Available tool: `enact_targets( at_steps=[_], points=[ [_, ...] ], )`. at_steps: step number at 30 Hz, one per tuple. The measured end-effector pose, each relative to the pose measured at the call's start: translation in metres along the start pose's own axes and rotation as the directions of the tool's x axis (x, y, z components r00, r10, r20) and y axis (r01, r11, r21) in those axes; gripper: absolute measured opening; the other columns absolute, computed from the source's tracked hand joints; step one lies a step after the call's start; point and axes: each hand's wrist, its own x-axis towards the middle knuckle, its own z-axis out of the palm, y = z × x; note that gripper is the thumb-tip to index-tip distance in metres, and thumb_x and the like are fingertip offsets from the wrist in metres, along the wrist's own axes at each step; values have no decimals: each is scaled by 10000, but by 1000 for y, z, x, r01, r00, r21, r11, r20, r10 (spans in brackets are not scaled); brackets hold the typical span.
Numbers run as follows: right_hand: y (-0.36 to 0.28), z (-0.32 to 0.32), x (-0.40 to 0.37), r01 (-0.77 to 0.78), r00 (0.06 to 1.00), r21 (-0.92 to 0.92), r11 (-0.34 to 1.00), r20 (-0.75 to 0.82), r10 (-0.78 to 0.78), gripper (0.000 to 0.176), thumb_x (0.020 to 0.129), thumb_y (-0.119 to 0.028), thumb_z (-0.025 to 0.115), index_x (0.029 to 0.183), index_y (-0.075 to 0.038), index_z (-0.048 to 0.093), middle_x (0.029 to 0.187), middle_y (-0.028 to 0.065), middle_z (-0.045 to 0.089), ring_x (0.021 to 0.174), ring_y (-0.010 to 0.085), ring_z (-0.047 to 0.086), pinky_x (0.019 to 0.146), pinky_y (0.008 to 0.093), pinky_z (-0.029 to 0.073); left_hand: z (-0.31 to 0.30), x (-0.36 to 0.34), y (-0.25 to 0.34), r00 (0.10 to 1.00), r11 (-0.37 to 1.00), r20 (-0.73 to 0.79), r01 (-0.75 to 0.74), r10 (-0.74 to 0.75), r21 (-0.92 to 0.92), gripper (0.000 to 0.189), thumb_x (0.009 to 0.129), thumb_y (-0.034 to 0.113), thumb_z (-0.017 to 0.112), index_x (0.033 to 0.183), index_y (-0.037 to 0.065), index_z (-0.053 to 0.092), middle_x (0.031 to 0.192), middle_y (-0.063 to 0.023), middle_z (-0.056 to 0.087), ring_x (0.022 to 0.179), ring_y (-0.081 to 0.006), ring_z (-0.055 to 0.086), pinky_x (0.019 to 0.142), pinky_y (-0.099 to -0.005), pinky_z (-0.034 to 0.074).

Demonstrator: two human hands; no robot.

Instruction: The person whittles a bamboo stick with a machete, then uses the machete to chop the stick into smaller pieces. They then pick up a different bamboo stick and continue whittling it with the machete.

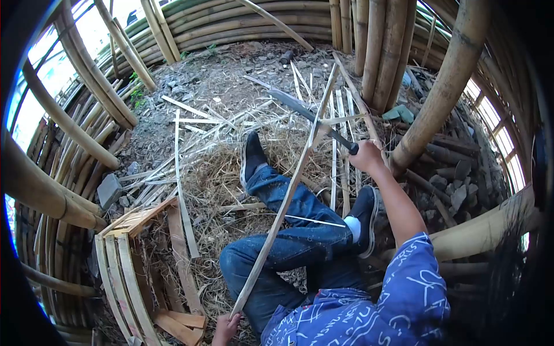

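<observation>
My right hand [367, 157] is wrapped round the dark handle of a machete [293, 105], whose long blade points up and left, away from me. A long bamboo strip [281, 214] runs from the bottom of the view up across my legs. Its lower end is pinched in my left hand [226, 328], beside my bent knee. Near its upper part the strip crosses the machete just ahead of the handle. A thin pale sliver [315, 221] lies across my jeans.
Shavings [213, 173] and split bamboo strips [179, 173] litter the ground around my feet. A slatted wooden crate [124, 277] stands at my left, near a grey block [109, 191]. Thick bamboo poles [441, 92] rise on both sides, with rubble [459, 193] at right.
</observation>
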Motion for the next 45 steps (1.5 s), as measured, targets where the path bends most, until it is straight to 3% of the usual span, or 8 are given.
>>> enact_targets(
  at_steps=[11,16,21,25,28,38,41,45],
  points=[
    [4,26,-15,-66,989,206,976,143,37,247,664,-203,644,765,22,649,770,254,660,760,379,668,693,425,537,-7,-3,21,996,996,15,85,-85,4,394,948,273,586,672,-9,595,528,12,507,496,-65,461,463,-278,371],
    [-13,30,-53,288,951,-127,949,151,-268,234,678,-244,669,826,-63,652,787,176,679,772,344,682,730,444,545,2,-2,2,962,961,24,270,-272,68,299,949,291,581,878,29,706,565,6,557,476,-82,479,419,-283,387],
    [-22,23,-53,559,829,-261,787,152,-538,157,621,-190,647,717,-73,606,700,137,658,672,332,672,623,427,527,-7,-8,24,997,993,-10,81,-81,90,318,944,292,589,801,21,674,544,-1,540,484,-74,483,438,-280,388],
    [30,-5,32,-53,995,-282,958,-94,28,207,687,-157,626,838,-29,687,856,230,681,829,347,687,753,454,549,-9,-6,83,999,988,51,3,-11,152,368,918,299,631,721,-11,652,525,-1,543,496,-69,514,465,-274,413],
    [22,-2,34,88,996,-417,905,13,-91,227,700,-198,641,836,-20,681,863,243,677,842,372,678,768,471,543,-9,10,35,997,991,42,54,-59,122,357,906,302,648,738,-13,661,534,-2,554,509,-69,530,475,-266,423],
    [38,27,17,22,999,288,957,38,-34,199,688,-185,664,643,7,633,635,167,652,598,315,659,569,385,522,-5,8,28,970,971,97,230,-224,-61,350,936,265,616,715,-5,652,547,8,546,489,-68,490,462,-263,387],
    [36,36,15,-298,917,666,684,398,12,173,699,-70,624,571,6,536,547,80,561,407,134,525,360,315,403,-4,8,18,990,992,77,124,-122,-17,382,937,283,615,685,-5,635,537,10,534,490,-63,478,460,-267,381],
    [30,42,9,-263,919,598,757,394,8,142,702,-111,629,655,13,579,610,119,610,470,211,592,435,356,480,-6,12,18,984,985,80,155,-161,76,400,932,300,619,669,0,630,526,13,523,491,-60,466,459,-269,373]
  ],
)
